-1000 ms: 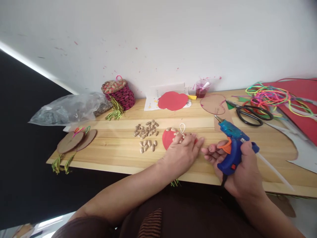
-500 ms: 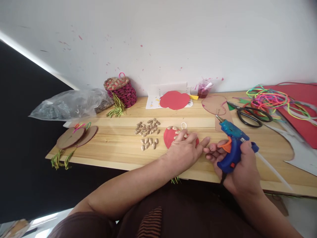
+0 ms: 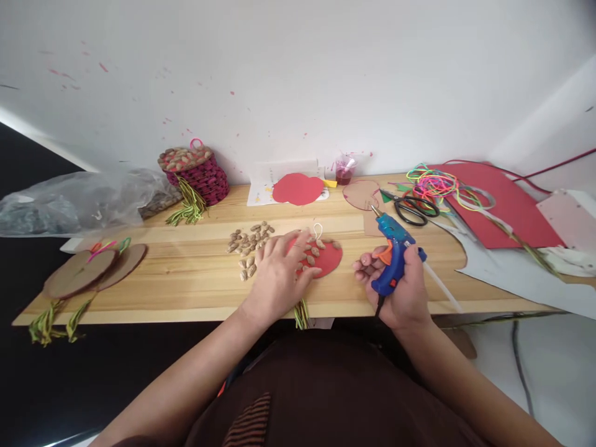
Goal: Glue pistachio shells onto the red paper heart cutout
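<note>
My right hand (image 3: 410,298) grips a blue hot glue gun (image 3: 395,257) with an orange trigger, its nozzle tilted up and left and a white glue stick protruding from the rear. With fingers apart, my left hand (image 3: 274,276) reaches over the left part of a red paper disc (image 3: 331,262), partly covering it. Several speckled beans (image 3: 311,260) lie on the disc. A white loop (image 3: 318,230) sticks out at its top and a yellow-green tassel (image 3: 302,315) hangs below. Loose beans (image 3: 251,239) lie left of the disc, some behind my left hand.
Black scissors (image 3: 412,210) and tangled bright cords (image 3: 433,186) lie at right, by red card (image 3: 507,211). Tasselled brown discs (image 3: 81,273), a plastic bag (image 3: 69,202) and a bean-topped purple basket (image 3: 200,180) stand left. A cup (image 3: 345,171) and cut red paper (image 3: 298,189) sit behind.
My left hand has moved from the disc's right side to its left, uncovering beans on the disc. The glue gun stays in my right hand, now farther from my left. The view has turned right.
</note>
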The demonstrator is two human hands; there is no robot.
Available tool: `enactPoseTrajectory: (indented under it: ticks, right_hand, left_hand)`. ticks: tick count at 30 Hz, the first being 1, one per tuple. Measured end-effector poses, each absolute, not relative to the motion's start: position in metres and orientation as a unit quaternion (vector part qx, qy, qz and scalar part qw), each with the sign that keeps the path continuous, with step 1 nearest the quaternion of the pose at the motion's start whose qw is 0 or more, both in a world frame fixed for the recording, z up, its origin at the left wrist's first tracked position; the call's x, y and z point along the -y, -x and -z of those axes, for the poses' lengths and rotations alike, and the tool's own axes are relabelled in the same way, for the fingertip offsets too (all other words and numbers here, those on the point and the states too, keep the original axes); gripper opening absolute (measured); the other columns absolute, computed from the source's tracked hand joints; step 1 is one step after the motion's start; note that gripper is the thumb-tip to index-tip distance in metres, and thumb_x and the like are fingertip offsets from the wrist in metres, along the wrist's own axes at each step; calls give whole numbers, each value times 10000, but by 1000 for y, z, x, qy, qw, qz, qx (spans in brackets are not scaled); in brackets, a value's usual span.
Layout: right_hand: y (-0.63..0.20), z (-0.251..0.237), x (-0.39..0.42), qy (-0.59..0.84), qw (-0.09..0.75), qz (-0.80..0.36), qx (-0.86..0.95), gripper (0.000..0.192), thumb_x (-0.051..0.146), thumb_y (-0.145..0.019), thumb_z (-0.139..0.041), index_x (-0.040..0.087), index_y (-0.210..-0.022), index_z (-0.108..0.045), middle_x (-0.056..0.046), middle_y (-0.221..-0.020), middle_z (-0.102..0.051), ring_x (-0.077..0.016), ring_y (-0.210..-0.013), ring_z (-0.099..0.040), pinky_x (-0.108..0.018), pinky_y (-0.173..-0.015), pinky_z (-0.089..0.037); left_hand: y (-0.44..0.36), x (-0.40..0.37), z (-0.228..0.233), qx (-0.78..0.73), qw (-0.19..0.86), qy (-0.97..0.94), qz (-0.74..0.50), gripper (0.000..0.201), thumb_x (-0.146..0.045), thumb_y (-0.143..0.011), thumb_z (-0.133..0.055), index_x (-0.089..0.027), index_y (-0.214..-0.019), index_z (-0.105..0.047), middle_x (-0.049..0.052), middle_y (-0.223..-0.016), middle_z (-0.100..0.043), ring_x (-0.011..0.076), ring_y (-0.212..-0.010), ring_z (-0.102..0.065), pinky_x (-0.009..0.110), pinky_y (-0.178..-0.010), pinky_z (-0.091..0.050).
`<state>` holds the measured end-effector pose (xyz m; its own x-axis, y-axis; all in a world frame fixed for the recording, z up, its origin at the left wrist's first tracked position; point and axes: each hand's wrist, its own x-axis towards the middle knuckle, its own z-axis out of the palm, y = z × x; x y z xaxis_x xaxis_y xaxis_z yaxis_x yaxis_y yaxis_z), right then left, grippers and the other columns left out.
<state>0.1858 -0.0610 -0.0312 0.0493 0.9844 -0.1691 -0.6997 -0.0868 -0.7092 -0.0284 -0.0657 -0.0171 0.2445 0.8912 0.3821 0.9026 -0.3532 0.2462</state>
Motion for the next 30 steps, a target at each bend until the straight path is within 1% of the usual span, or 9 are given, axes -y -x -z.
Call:
enactPoseTrajectory:
  ticks: [3,5,9,12,15,18,22,27,30]
  right_hand:
    - [-187,33,60,329,640,-661,213,512,705,-786,-654,199,-717,-702,-26,-684,-661,-191,-693,-711,-255,-570,-559]
    - [-188,34,60,329,637,-663,214,511,703,-787,-654,199,-721,-706,-26,-692,-666,-192,-696,-714,-260,-574,-562]
    - [-188,34,61,337,636,-658,224,509,709,-760,-674,203,-723,-712,-26,-687,-674,-210,-702,-720,-298,-596,-587]
    - [-186,32,61,340,639,-652,226,510,710,-734,-700,202,-708,-707,-27,-675,-673,-225,-724,-732,-318,-627,-602]
    - [-184,31,62,343,648,-641,225,509,712,-716,-714,204,-701,-705,-25,-662,-673,-235,-748,-742,-327,-643,-611]
    - [-186,32,62,350,670,-616,223,510,724,-724,-696,214,-712,-703,-20,-656,-682,-235,-784,-751,-318,-651,-618]
    - [-194,30,56,391,680,-578,224,537,737,-780,-626,209,-704,-688,-52,-734,-738,-236,-879,-763,-282,-661,-624]
    - [-199,22,46,459,615,-590,252,545,725,-799,-635,189,-826,-725,-99,-793,-785,-267,-870,-782,-312,-643,-640]
    - [-197,20,47,469,581,-600,288,576,747,-784,-642,179,-821,-732,-125,-869,-802,-276,-886,-784,-317,-648,-648]
  left_hand:
    - [38,75,24,624,29,755,200,938,-605,-819,-719,-185,-1564,-335,190,-1438,-542,392,-1249,-514,542,-1023,-414]
    - [40,78,30,634,17,752,176,1006,-629,-804,-721,-164,-1582,-284,201,-1421,-560,399,-1249,-516,551,-1030,-401]
    - [44,77,33,613,-36,773,163,891,-543,-881,-666,-197,-1591,-253,161,-1430,-576,368,-1288,-493,559,-1061,-366]
    - [50,74,31,603,-75,778,161,764,-397,-930,-610,-228,-1589,-264,136,-1410,-601,359,-1328,-461,576,-1062,-347]
    - [55,73,31,596,-94,778,174,728,-253,-927,-554,-228,-1593,-262,111,-1390,-626,350,-1352,-441,572,-1089,-305]
    - [56,78,32,591,-73,776,207,714,-181,-893,-555,-210,-1570,-329,98,-1328,-662,338,-1336,-449,533,-1102,-288]
    - [54,87,31,583,-40,777,235,665,-283,-900,-640,-231,-1524,-418,89,-1164,-707,320,-1185,-532,484,-1002,-350]
    - [51,89,32,599,-13,768,227,656,-417,-884,-693,-202,-1468,-487,74,-1016,-720,307,-1018,-576,465,-913,-372]
    - [49,87,34,605,0,764,223,651,-424,-888,-685,-179,-1460,-491,64,-932,-719,304,-963,-596,449,-881,-379]
